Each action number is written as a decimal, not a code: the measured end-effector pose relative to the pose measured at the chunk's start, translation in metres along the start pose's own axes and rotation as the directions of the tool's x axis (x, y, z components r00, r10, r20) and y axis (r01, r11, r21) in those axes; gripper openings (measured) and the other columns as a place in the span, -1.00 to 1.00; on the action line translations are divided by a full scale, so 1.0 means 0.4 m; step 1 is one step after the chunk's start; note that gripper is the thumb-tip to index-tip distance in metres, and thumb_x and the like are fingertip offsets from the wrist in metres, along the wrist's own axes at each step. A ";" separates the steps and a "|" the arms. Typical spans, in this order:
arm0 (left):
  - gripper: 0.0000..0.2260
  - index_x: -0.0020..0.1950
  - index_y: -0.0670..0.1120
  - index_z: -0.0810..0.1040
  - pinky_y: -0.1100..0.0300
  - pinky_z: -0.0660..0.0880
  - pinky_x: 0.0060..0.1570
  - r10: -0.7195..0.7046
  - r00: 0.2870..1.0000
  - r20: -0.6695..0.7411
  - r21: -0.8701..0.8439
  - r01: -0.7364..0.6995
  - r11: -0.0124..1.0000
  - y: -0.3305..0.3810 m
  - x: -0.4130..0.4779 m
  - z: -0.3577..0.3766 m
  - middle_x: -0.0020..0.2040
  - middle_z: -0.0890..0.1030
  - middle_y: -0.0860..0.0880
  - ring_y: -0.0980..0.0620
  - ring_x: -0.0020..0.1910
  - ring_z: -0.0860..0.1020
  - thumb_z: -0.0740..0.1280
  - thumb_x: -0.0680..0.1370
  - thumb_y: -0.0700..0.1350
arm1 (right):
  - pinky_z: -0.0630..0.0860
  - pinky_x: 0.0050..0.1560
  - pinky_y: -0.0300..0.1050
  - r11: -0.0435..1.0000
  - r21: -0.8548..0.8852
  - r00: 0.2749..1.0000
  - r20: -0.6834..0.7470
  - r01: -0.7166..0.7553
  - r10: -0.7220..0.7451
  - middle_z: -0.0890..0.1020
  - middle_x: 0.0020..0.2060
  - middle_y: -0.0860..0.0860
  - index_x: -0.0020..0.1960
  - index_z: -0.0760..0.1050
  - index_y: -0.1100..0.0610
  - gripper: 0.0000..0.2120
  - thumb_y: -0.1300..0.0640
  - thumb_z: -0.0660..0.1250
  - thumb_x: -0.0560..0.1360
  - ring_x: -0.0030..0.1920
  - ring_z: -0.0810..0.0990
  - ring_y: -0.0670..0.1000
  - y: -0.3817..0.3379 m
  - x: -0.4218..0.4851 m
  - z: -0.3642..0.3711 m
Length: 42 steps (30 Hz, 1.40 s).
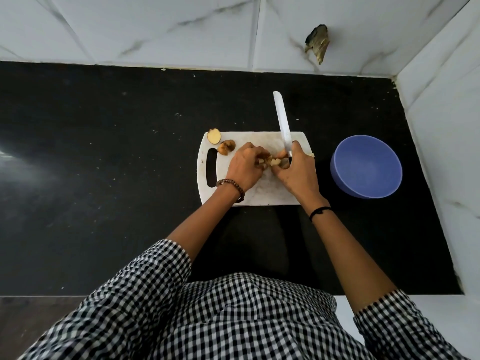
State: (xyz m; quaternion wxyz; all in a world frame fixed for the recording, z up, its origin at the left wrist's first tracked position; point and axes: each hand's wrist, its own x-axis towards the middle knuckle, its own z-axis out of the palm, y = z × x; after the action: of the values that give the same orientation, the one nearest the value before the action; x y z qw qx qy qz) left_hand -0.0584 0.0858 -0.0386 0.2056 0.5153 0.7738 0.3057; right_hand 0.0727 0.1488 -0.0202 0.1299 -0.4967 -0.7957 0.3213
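L hand (245, 166): fingers curled, tips pinching the small brown-skinned, pale-fleshed veg chunk (272, 161) (potato or ginger, can't tell). The chunk sits mid-board on the white plastic cutting board w/ handle slot (262, 139). R hand (296, 172): wrapped round the handle of the long white-bladed knife (282, 120). The handle is hidden in your fist. The blade points away from you, tip past the board's far edge over the black stone counter (104, 152).

Handling: the chunk looks small, light, firm and knobbly. Cut faces are prob damp, so it may slip or roll. Pinch it on the skin sides and keep fingertips tucked back, since the blade base is right beside both hands' fingers.

Around:
- Pale round slice (214, 136) at the board's far-left corner, partly over the edge.
- Brown skin-side offcut (226, 147) just beside it, near the slot.
- Round blue plastic bowl (368, 170) on the counter, R of the board, near but apart.
- White marble-look tile wall (155, 27) behind and to the R.

In the way: to reach the bowl w/ the L hand you cross your own R wrist and the knife. Both offcuts are well apart from the cutting spot.
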 end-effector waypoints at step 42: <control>-0.71 0.16 -0.18 0.59 0.37 0.47 -0.01 -0.002 0.995 0.104 -0.075 0.009 0.997 0.046 0.018 0.028 0.04 0.56 -0.11 0.02 -0.05 0.58 0.39 0.44 -0.32 | 0.43 0.01 -0.23 1.000 0.002 0.998 0.063 0.009 -0.009 0.50 0.14 0.02 0.19 0.42 0.12 -0.67 0.17 0.45 0.50 0.08 0.51 -0.04 0.058 -0.025 -0.064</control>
State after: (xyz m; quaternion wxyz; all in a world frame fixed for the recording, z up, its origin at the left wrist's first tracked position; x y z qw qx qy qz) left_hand -0.0416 0.1005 -0.0340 0.2657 0.5203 0.7514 0.3067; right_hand 0.1074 0.1569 -0.0144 0.1065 -0.4825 -0.8015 0.3367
